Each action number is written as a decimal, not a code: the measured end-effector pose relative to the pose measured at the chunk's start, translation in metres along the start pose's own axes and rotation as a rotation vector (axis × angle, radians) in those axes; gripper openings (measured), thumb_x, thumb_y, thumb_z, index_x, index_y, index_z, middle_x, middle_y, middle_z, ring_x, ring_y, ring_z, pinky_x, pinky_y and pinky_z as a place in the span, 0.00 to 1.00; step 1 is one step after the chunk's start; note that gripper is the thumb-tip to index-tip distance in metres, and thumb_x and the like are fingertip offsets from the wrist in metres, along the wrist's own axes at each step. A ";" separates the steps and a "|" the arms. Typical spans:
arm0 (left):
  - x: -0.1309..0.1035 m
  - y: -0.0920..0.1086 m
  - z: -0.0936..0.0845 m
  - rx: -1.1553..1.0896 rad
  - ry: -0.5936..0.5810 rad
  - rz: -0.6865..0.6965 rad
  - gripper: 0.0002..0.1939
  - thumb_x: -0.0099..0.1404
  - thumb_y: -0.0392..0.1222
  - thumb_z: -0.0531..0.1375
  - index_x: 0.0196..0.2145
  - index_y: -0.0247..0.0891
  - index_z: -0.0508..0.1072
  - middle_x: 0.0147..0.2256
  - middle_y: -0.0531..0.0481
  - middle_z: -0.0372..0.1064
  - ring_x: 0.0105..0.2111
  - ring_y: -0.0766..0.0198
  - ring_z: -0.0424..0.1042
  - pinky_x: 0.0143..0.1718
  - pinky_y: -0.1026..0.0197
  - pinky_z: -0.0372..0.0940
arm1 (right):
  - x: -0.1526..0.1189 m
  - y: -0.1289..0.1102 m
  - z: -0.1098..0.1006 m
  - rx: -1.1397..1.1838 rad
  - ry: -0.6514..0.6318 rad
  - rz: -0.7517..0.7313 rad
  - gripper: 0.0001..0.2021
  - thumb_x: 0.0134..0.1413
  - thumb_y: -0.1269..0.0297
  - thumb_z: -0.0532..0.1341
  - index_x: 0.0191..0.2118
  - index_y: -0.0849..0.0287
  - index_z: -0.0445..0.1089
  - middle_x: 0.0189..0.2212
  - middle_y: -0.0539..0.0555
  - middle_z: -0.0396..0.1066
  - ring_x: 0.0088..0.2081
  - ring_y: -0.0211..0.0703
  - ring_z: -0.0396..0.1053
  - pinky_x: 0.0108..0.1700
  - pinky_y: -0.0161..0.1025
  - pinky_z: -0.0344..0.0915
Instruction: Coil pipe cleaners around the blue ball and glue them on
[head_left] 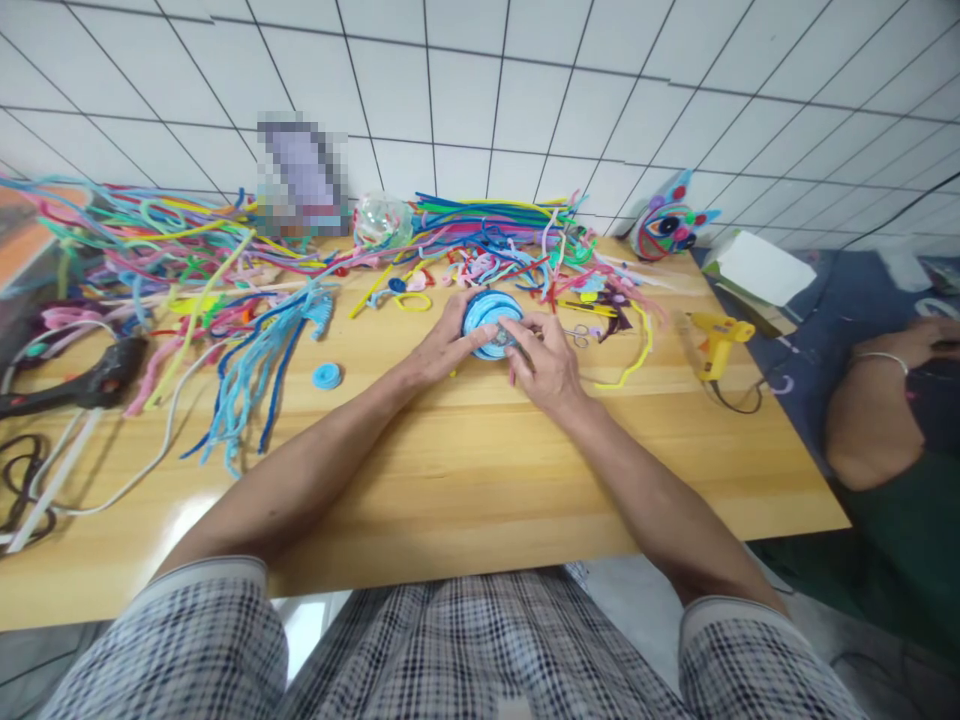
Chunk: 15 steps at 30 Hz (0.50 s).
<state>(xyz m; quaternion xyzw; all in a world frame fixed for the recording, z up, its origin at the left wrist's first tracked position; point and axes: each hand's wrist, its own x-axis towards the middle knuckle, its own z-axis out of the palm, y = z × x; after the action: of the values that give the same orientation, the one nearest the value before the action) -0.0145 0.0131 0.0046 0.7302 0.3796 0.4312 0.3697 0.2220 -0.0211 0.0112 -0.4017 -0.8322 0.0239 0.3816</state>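
Observation:
A round blue coil of fuzzy pipe cleaner (pixel 493 308), light blue with a darker rim, is held above the table's middle. My left hand (pixel 448 342) grips its left side, the thumb lying across the front. My right hand (pixel 551 362) is closed at its lower right, with bent fingertips pressing on its face. Something small and greyish shows at the fingertips, too unclear to name. A smaller blue coil (pixel 327 376) lies on the table to the left. Near it spreads a bunch of blue pipe cleaners (pixel 251 375). Small scissors (pixel 578 336) lie just right of my right hand.
Heaps of coloured pipe cleaners (pixel 480 222) line the tiled wall. A black glue gun (pixel 112 372) with a cable is at left, a yellow glue gun (pixel 721 342) near the right edge. A decorated figure (pixel 666 232) stands at back right. Another person's arm (pixel 874 420) is at far right.

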 end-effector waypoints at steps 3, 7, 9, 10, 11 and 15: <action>0.000 0.000 0.001 -0.004 0.015 0.009 0.42 0.72 0.72 0.62 0.71 0.44 0.62 0.69 0.38 0.63 0.71 0.44 0.64 0.76 0.41 0.60 | -0.001 0.000 0.001 0.005 0.009 0.008 0.23 0.75 0.62 0.58 0.70 0.48 0.73 0.56 0.61 0.70 0.55 0.54 0.73 0.58 0.53 0.78; 0.000 -0.001 0.002 0.011 0.017 0.023 0.41 0.73 0.72 0.61 0.71 0.44 0.62 0.69 0.37 0.63 0.71 0.44 0.65 0.76 0.40 0.60 | -0.001 0.001 0.002 -0.029 0.025 -0.014 0.23 0.75 0.62 0.58 0.70 0.47 0.73 0.56 0.61 0.70 0.55 0.53 0.74 0.57 0.52 0.79; 0.000 -0.002 0.003 0.021 0.024 0.034 0.41 0.73 0.72 0.61 0.71 0.45 0.62 0.69 0.38 0.64 0.71 0.44 0.65 0.75 0.40 0.60 | -0.001 0.001 0.003 -0.039 0.028 -0.018 0.23 0.75 0.62 0.58 0.70 0.46 0.72 0.56 0.60 0.70 0.55 0.54 0.74 0.56 0.52 0.80; 0.000 -0.003 0.003 0.026 0.029 0.037 0.41 0.73 0.73 0.61 0.71 0.45 0.62 0.69 0.38 0.64 0.71 0.44 0.65 0.75 0.40 0.61 | -0.001 0.001 0.003 -0.038 0.027 -0.018 0.23 0.75 0.61 0.58 0.71 0.45 0.72 0.56 0.60 0.70 0.55 0.54 0.74 0.56 0.52 0.80; 0.000 -0.003 0.003 0.030 0.034 0.040 0.41 0.73 0.73 0.61 0.71 0.45 0.62 0.69 0.38 0.64 0.71 0.44 0.65 0.75 0.40 0.61 | -0.001 0.002 0.003 -0.035 0.026 -0.020 0.24 0.75 0.61 0.58 0.71 0.45 0.71 0.56 0.60 0.70 0.55 0.54 0.74 0.57 0.53 0.80; 0.001 -0.005 0.003 0.056 0.054 0.064 0.41 0.73 0.73 0.61 0.71 0.45 0.63 0.70 0.37 0.63 0.72 0.44 0.64 0.76 0.41 0.59 | -0.001 0.002 0.004 -0.048 0.030 -0.032 0.24 0.75 0.62 0.58 0.71 0.45 0.72 0.56 0.60 0.70 0.55 0.53 0.73 0.57 0.52 0.80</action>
<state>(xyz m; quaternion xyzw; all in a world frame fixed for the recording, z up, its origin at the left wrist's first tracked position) -0.0127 0.0152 -0.0001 0.7400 0.3780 0.4516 0.3249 0.2209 -0.0193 0.0074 -0.3979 -0.8330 -0.0083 0.3843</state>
